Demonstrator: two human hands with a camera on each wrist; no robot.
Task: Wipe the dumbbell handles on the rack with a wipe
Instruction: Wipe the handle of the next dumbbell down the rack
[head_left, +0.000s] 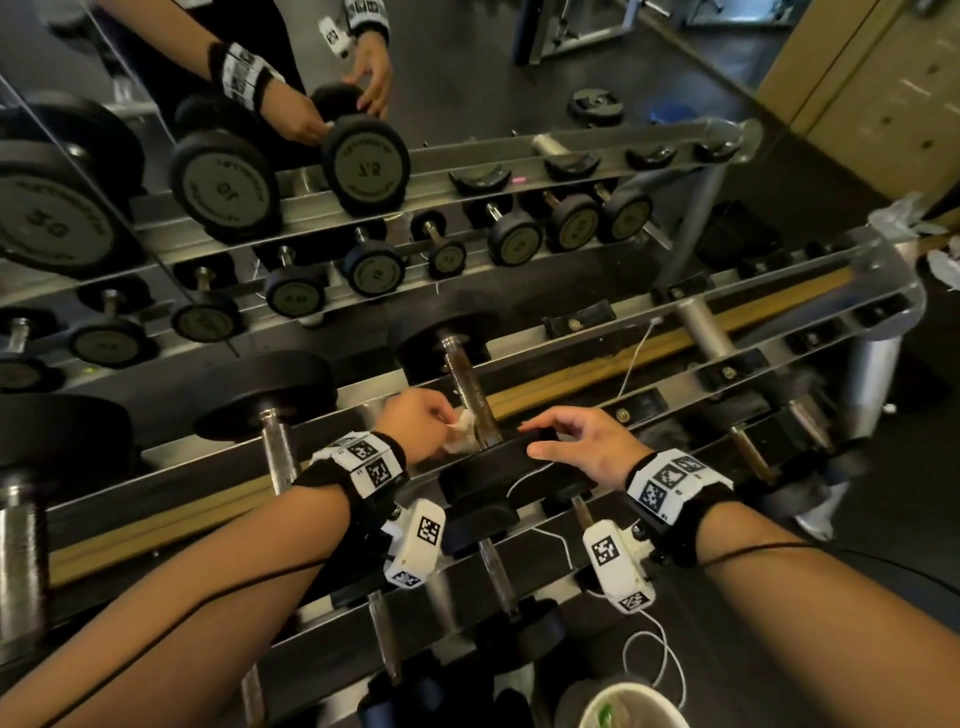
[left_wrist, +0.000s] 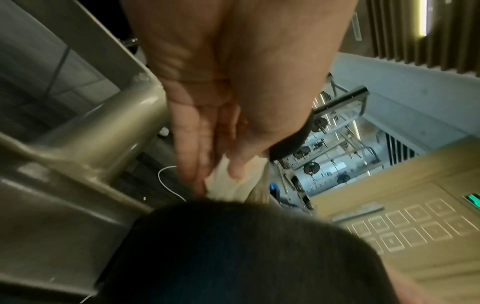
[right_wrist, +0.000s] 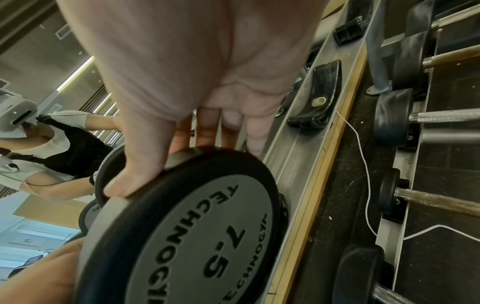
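Observation:
A black dumbbell lies across the top tier of the steel rack (head_left: 779, 306), its brown-stained handle (head_left: 470, 389) pointing away from me. My left hand (head_left: 447, 421) pinches a crumpled white wipe (head_left: 462, 434) against the near end of that handle. In the left wrist view the left hand (left_wrist: 218, 179) holds the wipe (left_wrist: 223, 189) between fingers and thumb just above the dark dumbbell head (left_wrist: 221, 257). My right hand (head_left: 540, 439) grips the rim of the near head (head_left: 498, 462). The right wrist view shows the right hand (right_wrist: 182, 164) clasping this head, marked 7.5 (right_wrist: 197, 236).
A heavier dumbbell (head_left: 278, 447) sits just left on the same tier. Empty black cradles (head_left: 576, 322) lie to the right. Smaller dumbbells (head_left: 498, 571) fill the lower tier. A mirror (head_left: 363, 171) behind the rack reflects it. A white cable (head_left: 636, 358) hangs nearby, a paper cup (head_left: 634, 706) below.

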